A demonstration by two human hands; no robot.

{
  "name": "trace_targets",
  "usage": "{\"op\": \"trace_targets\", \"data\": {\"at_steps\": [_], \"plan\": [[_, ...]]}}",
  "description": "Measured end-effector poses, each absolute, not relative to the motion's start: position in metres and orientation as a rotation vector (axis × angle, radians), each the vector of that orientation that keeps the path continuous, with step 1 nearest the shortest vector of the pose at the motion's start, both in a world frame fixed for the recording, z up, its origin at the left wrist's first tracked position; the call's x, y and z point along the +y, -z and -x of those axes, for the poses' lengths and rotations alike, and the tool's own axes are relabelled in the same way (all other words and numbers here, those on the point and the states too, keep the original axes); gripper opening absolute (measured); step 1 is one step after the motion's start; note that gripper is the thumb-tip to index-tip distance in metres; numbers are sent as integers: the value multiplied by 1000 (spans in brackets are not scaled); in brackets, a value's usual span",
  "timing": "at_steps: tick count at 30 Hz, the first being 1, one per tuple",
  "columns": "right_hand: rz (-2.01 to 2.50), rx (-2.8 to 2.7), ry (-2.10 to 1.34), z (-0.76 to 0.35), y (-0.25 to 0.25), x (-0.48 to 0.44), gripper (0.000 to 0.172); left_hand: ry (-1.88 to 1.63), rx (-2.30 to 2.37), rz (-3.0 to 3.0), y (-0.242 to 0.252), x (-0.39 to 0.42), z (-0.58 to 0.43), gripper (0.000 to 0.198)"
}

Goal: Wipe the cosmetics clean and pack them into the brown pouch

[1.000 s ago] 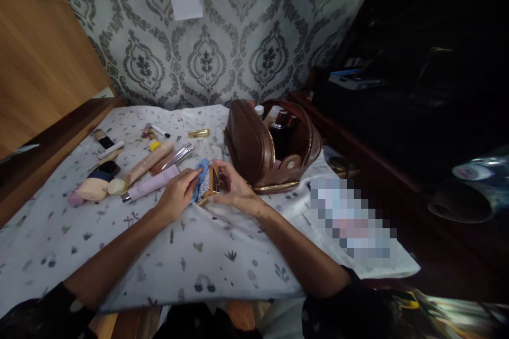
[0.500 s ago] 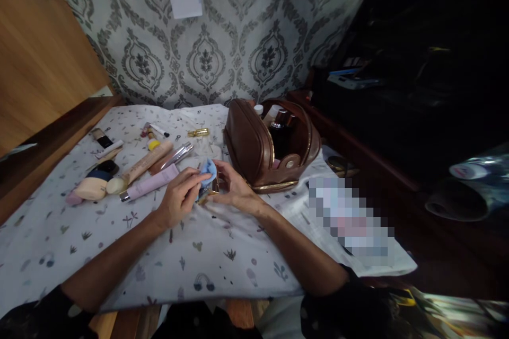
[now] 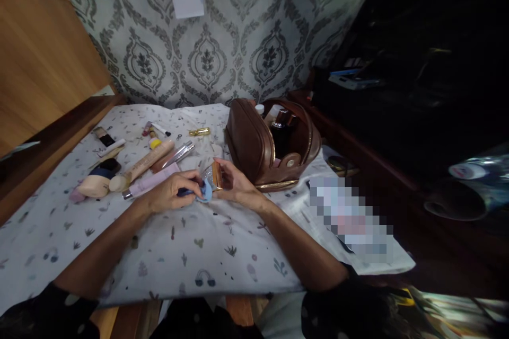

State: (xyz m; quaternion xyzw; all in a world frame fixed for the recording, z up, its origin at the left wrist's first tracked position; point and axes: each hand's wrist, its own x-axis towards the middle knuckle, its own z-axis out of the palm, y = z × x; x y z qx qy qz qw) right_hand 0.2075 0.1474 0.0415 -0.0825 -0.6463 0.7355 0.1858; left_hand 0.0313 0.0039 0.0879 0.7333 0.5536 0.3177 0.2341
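Note:
My left hand is closed on a small blue cloth and presses it against a little glittery gold compact. My right hand grips that compact by its right side, holding it tilted just above the patterned white cloth on the table. Both hands meet in the middle of the table, right in front of an open brown leather cosmetic bag.
Tubes, sponges, brushes and a gold lipstick lie scattered at the left on the cloth. Bottles stand inside the bag. A paper sheet lies at right, beside dark furniture. A wooden board and patterned wallpaper stand behind.
My left hand has slid the blue cloth down from the top of the compact to its lower left side. The right hand has turned the compact slightly.

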Motion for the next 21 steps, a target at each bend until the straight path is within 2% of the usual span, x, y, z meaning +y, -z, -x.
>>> {"op": "trace_targets", "data": {"at_steps": [6, 10, 16, 21], "plan": [[245, -1825, -2060, -206, -36, 150, 97, -715, 1557, -2079, -87, 5, -27, 23], [242, -1835, -2051, -207, -34, 152, 95, -668, 1742, -2189, -77, 7, -24, 26], [243, -1814, -2056, -210, -40, 150, 92, -823, 2093, -2222, -52, 12, -20, 25], [234, -1774, -2105, -212, -48, 147, 95, -914, 2209, -2171, -48, 12, -25, 26]]}}
